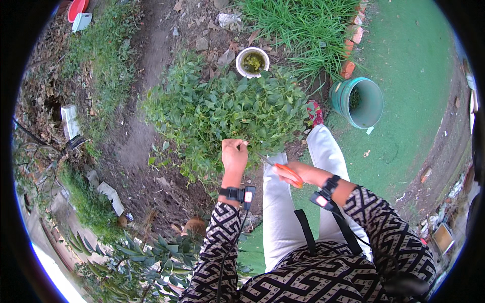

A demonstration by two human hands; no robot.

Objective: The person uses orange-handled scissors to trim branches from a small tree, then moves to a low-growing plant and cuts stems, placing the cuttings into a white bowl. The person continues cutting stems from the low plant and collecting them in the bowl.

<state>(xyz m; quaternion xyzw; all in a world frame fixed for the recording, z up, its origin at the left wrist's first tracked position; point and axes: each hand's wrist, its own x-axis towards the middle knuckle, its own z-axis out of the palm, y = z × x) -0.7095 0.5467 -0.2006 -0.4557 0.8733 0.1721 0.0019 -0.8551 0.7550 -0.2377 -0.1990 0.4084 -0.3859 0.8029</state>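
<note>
My left hand (234,154) is at the near edge of a dense, low patch of leafy green plants (235,102). Its fingers are drawn together in a pinch, and whether a stem lies between them is too small to tell. In my right hand (290,173) is a pair of scissors (288,172) with orange handles. Their metal blades point up and left towards my left hand, a short gap away from it. The handles look slightly blurred. Below the blades is my leg in white trousers (278,197).
Right of the plants, a green bucket (337,100) leans on green ground covering (401,132) with some greenery inside. A white bowl (239,68) of murky liquid sits beyond the patch. Bricks (347,70) edge the tall grassy plants (303,30). A leafy shrub (151,261) stands at lower left.
</note>
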